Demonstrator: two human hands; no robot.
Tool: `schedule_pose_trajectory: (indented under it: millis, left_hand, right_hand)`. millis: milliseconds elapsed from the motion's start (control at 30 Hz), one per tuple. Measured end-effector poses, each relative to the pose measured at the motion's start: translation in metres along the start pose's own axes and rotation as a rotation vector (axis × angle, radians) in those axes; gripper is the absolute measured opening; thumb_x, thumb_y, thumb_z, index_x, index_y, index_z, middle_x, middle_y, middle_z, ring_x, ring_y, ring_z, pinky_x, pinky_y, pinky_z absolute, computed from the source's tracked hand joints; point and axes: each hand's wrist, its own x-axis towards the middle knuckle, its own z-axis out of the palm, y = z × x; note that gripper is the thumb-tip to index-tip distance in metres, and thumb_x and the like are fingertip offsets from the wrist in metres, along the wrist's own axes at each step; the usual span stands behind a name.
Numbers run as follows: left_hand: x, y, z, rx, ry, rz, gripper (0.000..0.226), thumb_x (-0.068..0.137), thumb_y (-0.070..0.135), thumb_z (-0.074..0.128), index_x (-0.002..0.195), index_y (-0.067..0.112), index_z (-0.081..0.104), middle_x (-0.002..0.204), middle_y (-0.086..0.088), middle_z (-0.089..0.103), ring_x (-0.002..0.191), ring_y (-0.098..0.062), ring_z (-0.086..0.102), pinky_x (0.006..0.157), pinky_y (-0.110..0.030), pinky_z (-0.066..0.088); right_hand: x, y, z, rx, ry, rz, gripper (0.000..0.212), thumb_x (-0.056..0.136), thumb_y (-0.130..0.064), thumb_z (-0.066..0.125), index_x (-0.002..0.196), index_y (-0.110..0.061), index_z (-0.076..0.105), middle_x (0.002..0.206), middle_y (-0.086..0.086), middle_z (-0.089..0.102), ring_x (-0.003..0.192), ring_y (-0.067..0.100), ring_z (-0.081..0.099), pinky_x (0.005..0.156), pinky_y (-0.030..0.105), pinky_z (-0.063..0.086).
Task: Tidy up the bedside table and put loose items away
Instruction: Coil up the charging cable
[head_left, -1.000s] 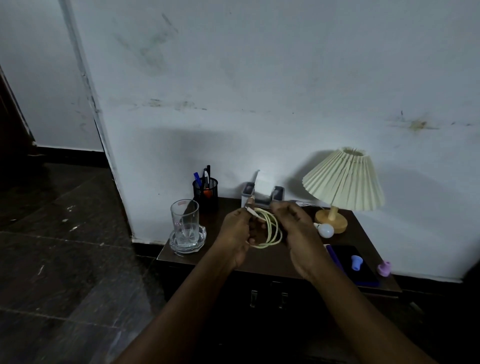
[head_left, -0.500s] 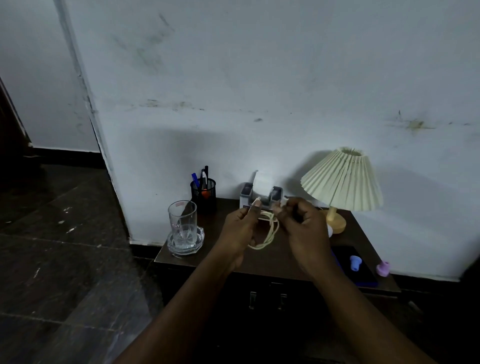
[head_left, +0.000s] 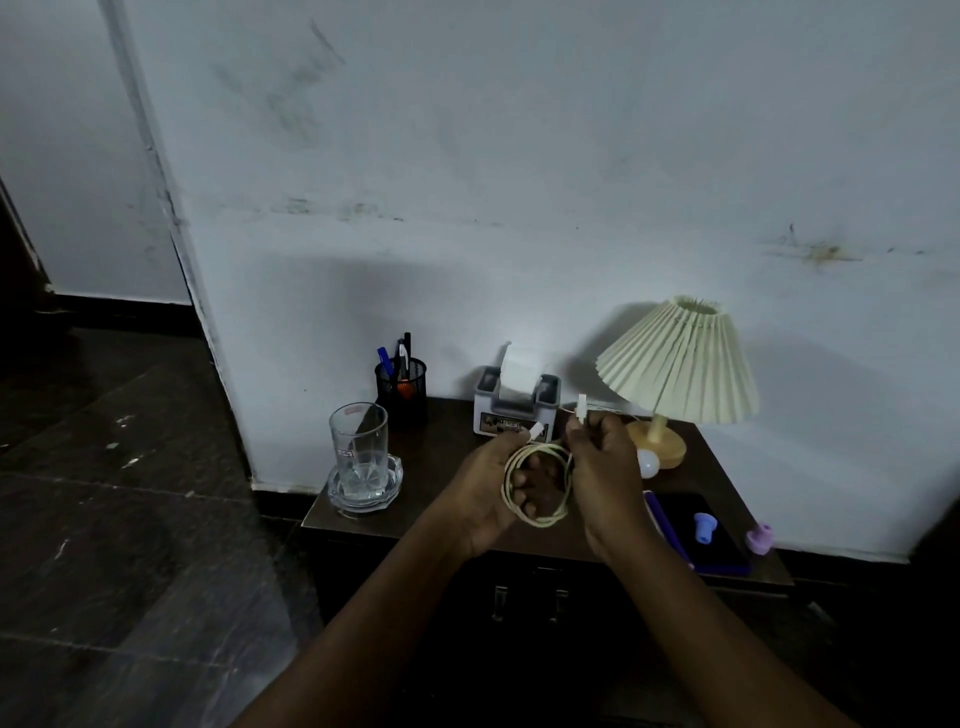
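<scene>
Above the middle of the dark bedside table (head_left: 415, 519) I hold a coiled cream cable (head_left: 535, 488) between both hands. My left hand (head_left: 493, 493) grips the coil, with one white plug end sticking out by its thumb. My right hand (head_left: 602, 467) pinches the other white plug end, raised just above the coil. The loops hang in a rough circle between my palms.
On the table stand a glass (head_left: 358, 441) in a clear dish, a black mesh pen holder (head_left: 401, 387), a grey tissue box (head_left: 517, 402), a pleated lamp (head_left: 675, 364) and a white bulb (head_left: 648, 462). A dark blue notebook (head_left: 691, 535), a blue cap (head_left: 705, 526) and a purple cap (head_left: 759, 538) lie at the right.
The coil has opened into a wider loop between my hands. My right hand has lifted the plug end up and to the right. The view shifted slightly.
</scene>
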Motion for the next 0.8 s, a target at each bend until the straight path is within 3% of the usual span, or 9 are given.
schedule_pose_trajectory:
  millis: [133, 267, 400, 467, 567, 700, 800]
  left_hand:
    - [0.006, -0.003, -0.004, 0.052, 0.078, 0.049, 0.03, 0.106, 0.031, 0.05, 0.097, 0.007, 0.067, 0.06, 0.002, 0.05, 0.053, -0.014, 0.049, 0.056, -0.03, 0.046]
    - [0.007, -0.004, -0.005, -0.024, 0.056, 0.034, 0.025, 0.106, 0.028, 0.053, 0.099, 0.011, 0.069, 0.064, 0.0, 0.055, 0.056, -0.014, 0.057, 0.06, -0.032, 0.056]
    - [0.011, -0.002, -0.01, -0.137, 0.131, -0.068, 0.039, 0.106, 0.037, 0.051, 0.102, 0.004, 0.071, 0.082, -0.011, 0.073, 0.073, -0.023, 0.071, 0.071, -0.038, 0.061]
    - [0.013, -0.001, -0.013, -0.252, 0.18, -0.069, 0.037, 0.107, 0.034, 0.047, 0.106, 0.004, 0.068, 0.089, -0.016, 0.076, 0.079, -0.026, 0.074, 0.073, -0.041, 0.062]
    - [0.009, 0.0, -0.009, -0.393, 0.233, -0.039, 0.033, 0.107, 0.031, 0.048, 0.097, 0.007, 0.068, 0.088, -0.016, 0.075, 0.084, -0.028, 0.072, 0.081, -0.043, 0.059]
    - [0.01, -0.003, -0.004, -0.489, 0.295, 0.031, 0.026, 0.104, 0.029, 0.056, 0.095, 0.008, 0.068, 0.083, -0.007, 0.073, 0.081, -0.021, 0.07, 0.071, -0.036, 0.057]
    - [0.013, -0.005, -0.004, -0.536, 0.307, 0.063, 0.023, 0.102, 0.029, 0.058, 0.098, 0.008, 0.066, 0.084, -0.007, 0.073, 0.079, -0.02, 0.07, 0.064, -0.032, 0.06]
  right_hand:
    - [0.002, -0.002, -0.004, -0.056, -0.074, -0.008, 0.017, 0.102, -0.031, 0.061, 0.09, -0.019, 0.065, 0.088, 0.012, 0.071, 0.084, 0.025, 0.069, 0.081, 0.047, 0.055]
    - [-0.003, -0.005, -0.008, -0.109, -0.271, -0.051, 0.019, 0.096, -0.034, 0.07, 0.084, -0.02, 0.073, 0.079, 0.005, 0.076, 0.072, 0.016, 0.071, 0.067, 0.037, 0.056]
    - [0.007, -0.001, -0.011, -0.243, -0.195, -0.156, 0.024, 0.099, -0.029, 0.065, 0.079, -0.018, 0.073, 0.072, 0.003, 0.073, 0.07, 0.023, 0.071, 0.069, 0.048, 0.06]
    - [0.011, 0.001, -0.013, -0.224, -0.145, -0.154, 0.027, 0.101, -0.029, 0.062, 0.078, -0.016, 0.071, 0.072, 0.004, 0.072, 0.072, 0.027, 0.071, 0.072, 0.052, 0.059]
    - [0.011, 0.0, -0.012, -0.151, -0.078, -0.102, 0.031, 0.102, -0.026, 0.061, 0.076, -0.014, 0.071, 0.072, 0.005, 0.072, 0.077, 0.032, 0.07, 0.076, 0.05, 0.058]
    - [0.012, 0.001, -0.01, -0.002, -0.035, -0.045, 0.027, 0.103, -0.023, 0.06, 0.083, -0.012, 0.073, 0.081, 0.015, 0.074, 0.086, 0.039, 0.071, 0.079, 0.05, 0.059]
    - [0.012, -0.002, -0.011, 0.101, -0.011, -0.006, 0.024, 0.105, -0.023, 0.058, 0.088, -0.015, 0.075, 0.082, 0.009, 0.076, 0.081, 0.027, 0.075, 0.074, 0.039, 0.061]
